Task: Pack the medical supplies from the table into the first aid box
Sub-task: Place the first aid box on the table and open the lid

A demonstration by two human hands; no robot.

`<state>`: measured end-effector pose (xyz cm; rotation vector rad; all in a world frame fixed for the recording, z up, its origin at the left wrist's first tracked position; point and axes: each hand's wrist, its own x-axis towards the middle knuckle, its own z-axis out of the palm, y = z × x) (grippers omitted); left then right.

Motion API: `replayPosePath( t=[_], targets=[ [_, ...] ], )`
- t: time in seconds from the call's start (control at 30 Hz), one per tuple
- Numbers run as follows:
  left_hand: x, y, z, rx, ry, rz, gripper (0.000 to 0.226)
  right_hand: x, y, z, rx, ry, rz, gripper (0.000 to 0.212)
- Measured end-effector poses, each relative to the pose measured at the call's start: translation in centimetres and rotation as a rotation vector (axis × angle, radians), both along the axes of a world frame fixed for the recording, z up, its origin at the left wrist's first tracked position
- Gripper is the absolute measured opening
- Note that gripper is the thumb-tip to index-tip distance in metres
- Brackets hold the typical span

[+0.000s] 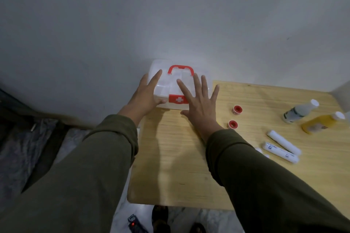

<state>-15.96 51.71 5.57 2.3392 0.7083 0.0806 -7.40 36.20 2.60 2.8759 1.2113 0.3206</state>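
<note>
A clear plastic first aid box (166, 83) with a red handle and a red cross latch stands closed at the table's far left corner. My left hand (146, 93) grips its left side, thumb at the front edge. My right hand (200, 103) hovers over the box's right front with its fingers spread, holding nothing. To the right lie two red tape rolls (236, 109), (232, 124), a white bottle (301, 110), a yellow bottle (322, 122) and two white bandage rolls (284, 142), (280, 152).
The wooden table (180, 166) stands against a grey wall (170, 15). Its left edge drops to a marbled floor with dark fabric. A small device with a red light (133, 223) and footwear lie on the floor below the front edge.
</note>
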Motion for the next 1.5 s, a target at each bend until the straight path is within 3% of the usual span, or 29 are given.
replayPosePath(
  t=[0.33, 0.63, 0.87, 1.0, 1.17, 1.5],
  targets=[
    [-0.9, 0.9, -0.9, 0.051, -0.076, -0.029, 0.086, 0.8, 0.4, -1.1, 0.036, 0.006, 0.039, 0.093],
    [-1.6, 0.2, -0.4, -0.134, -0.134, 0.085, 0.120, 0.6, -1.3, 1.1, 0.007, 0.118, 0.169, 0.056],
    [-1.3, 0.1, -0.6, -0.220, -0.127, 0.207, 0.124, 0.7, -2.1, 3.6, 0.072, 0.148, 0.199, 0.051],
    [-0.7, 0.4, -0.6, -0.283, -0.114, 0.197, 0.118, 1.8, -1.5, 6.1, 0.157, 0.113, 0.206, 0.047],
    [-0.1, 1.2, -0.7, -0.230, -0.031, 0.136, 0.109, 3.8, 0.6, 8.9, 0.227, 0.104, 0.141, 0.045],
    [0.7, 1.7, -0.6, -0.146, 0.044, 0.034, 0.104, 7.7, 4.7, 10.5, 0.087, 0.070, 0.006, 0.065]
  ],
)
